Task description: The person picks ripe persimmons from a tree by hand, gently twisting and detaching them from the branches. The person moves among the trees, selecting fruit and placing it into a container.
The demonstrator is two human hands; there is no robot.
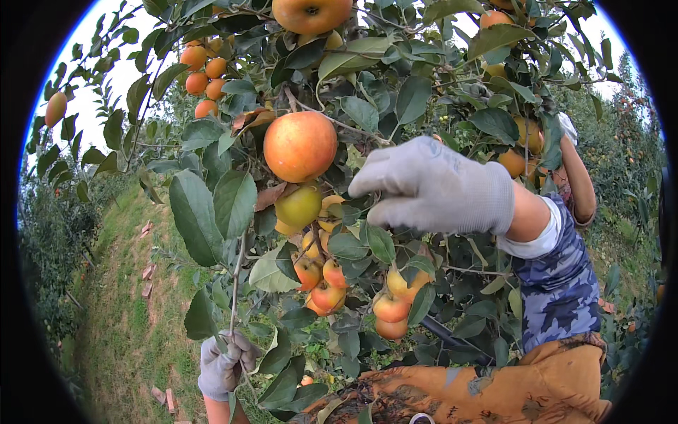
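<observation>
My left hand [225,364], in a grey knit glove, grips a thin leafy twig [238,283] at the lower left. To the right of centre, my gloved right hand [431,185] has its thumb and fingers apart, and no fruit shows between them. Left of those fingertips hangs a large orange-red apple [300,146]. A yellow-green apple [299,205] sits directly beneath it, partly covered by a dry brown leaf [274,195]. Clusters of red-yellow apples [325,296] hang lower, with another cluster [392,307] below my right hand.
Foliage and more apples [312,15] crowd the top. Behind the branches at right, another person's bare arm [577,177] reaches up. A dark pole or pipe [450,336] slants through low leaves. The grassy ground [132,318] at left has scattered bricks [148,272].
</observation>
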